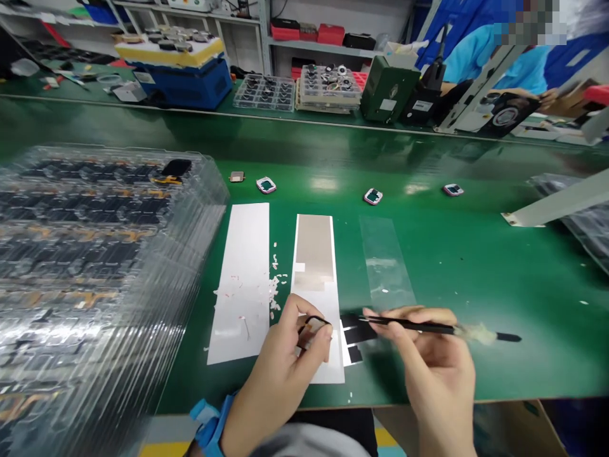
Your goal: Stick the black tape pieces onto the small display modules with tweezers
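Observation:
My left hand pinches a small dark module with a tan face between thumb and fingers, just above the near end of a white backing strip. My right hand grips black tweezers whose tip points left toward that module, over some black pieces lying at the strip's right edge. A wad of whitish material is wrapped around the tweezers' rear end. A blue band sits on my left wrist.
A tall stack of clear trays with dark parts fills the left. A second white sheet and a clear film strip lie on the green bench. Small modules sit further back. Another person in blue works at far right.

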`<state>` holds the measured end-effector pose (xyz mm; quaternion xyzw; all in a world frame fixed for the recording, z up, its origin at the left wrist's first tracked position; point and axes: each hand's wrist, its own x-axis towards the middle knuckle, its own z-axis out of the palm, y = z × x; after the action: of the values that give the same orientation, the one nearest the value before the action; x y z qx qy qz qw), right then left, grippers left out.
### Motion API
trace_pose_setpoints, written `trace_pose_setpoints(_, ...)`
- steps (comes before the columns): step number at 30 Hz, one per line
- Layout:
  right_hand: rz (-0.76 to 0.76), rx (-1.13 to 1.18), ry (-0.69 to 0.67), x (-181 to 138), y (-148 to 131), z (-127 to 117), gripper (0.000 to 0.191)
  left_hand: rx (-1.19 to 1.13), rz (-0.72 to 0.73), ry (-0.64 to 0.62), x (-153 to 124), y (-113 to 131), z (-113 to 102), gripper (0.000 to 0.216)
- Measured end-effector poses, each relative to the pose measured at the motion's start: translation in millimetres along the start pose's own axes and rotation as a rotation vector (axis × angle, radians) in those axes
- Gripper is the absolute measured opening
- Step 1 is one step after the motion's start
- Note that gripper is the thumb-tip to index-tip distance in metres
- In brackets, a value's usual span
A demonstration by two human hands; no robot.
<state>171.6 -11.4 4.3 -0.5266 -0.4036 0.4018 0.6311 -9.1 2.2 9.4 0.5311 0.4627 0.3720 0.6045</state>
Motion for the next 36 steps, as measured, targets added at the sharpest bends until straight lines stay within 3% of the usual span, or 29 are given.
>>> trace_pose_setpoints(5, -0.038, -0.242, -0.182, -9, 10, -36, 0.01, 0.307, 0.045, -0.236, -1, 12, 2, 0.019)
trace_pose_setpoints(14, -0.108, -0.365, -0.278, -20, 20, -45, 0.015, 0.501, 0.031, -0.331, 5, 13, 7, 0.018)
trace_pose_setpoints(24, -0.088, -0.356, -0.248, -23, 23, -44, 0.014, 0.586, 0.069, -0.356, 6, 14, 8, 0.016)
trace_pose_setpoints(31, 0.02, -0.109, -0.132, -17, 10, -39, 0.011, 0.531, 0.011, -0.333, 7, 8, 7, 0.012)
trace_pose_setpoints(36, -0.123, 0.047, -0.071, -20, -5, -26, 0.014, 0.421, 0.007, -0.215, 6, 3, 4, 0.016)
